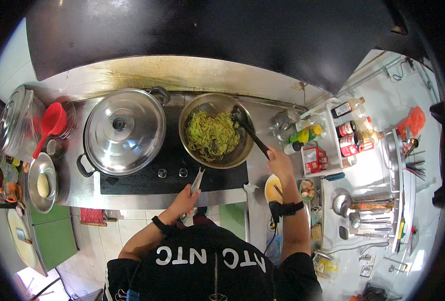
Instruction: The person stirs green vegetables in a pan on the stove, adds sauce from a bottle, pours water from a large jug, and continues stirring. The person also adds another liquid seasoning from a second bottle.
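Observation:
A frying pan (247,152) sits on the right side of the black stove (140,184). Shredded green vegetable (213,133) is heaped in it, spread over most of the base. My left hand (185,200) grips the pan's pale handle (197,180) near its end. In my right hand (280,163) is a black spatula (257,139). Its head rests among the shreds at the pan's right side and is partly covered by them.
Beside the pan stands a large lidded metal pot (126,131). A metal bowl (34,188) holding a pale oval lump, possibly dough, and a red ladle (54,118) are leftward. Below my right hand is a bowl of yellow liquid (273,190). Bottles (348,129) fill the right rack; a dark hood (207,34) overhangs.

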{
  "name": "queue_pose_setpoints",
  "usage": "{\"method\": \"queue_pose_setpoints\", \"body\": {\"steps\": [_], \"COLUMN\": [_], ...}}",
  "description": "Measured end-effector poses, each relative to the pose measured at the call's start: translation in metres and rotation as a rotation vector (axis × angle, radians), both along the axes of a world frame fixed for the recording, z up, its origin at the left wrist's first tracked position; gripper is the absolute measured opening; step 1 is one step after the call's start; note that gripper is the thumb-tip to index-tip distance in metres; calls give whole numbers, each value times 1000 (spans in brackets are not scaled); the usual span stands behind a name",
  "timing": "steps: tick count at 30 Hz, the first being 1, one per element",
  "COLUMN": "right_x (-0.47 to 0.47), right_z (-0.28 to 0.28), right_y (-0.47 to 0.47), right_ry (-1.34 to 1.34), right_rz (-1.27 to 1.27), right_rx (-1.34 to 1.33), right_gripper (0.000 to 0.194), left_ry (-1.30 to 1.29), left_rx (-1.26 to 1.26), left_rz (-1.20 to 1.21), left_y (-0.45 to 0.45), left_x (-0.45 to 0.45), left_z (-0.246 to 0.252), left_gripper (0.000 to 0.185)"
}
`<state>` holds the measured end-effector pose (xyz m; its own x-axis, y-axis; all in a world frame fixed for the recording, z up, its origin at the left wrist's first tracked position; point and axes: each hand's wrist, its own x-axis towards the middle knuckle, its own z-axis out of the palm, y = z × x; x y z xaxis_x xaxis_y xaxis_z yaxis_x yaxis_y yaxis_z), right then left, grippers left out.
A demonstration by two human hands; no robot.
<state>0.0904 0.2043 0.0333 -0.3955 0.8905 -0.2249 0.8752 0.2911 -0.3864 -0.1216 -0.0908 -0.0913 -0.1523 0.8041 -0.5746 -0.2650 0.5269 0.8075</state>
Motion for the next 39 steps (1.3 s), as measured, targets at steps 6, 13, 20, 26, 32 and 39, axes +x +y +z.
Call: {"method": "queue_pose_setpoints", "body": {"steps": [6,13,20,26,32,39], "right_x": [-50,-31,42,88,47,22], "right_z": [-23,-21,15,82,72,61], "right_y": [18,-27,-43,-49,-70,-39], "right_ry": [179,77,-142,-343,-400,-280], "right_rz": [291,523,680,613,651,704], "right_rx": [-10,-8,271,383,265,432], "right_gripper": [37,42,46,42,36,30], "left_ry": [89,94,44,63,60,131], "left_rx": [-14,-123,-121,-106,-94,-94], "left_rz": [-28,-32,24,26,-15,7], "left_y": [3,7,8,7,4,6], "left_x": [0,2,6,6,4,6], "left_z": [3,8,13,12,8,10], "left_gripper": [64,64,32,33,54,43]}}
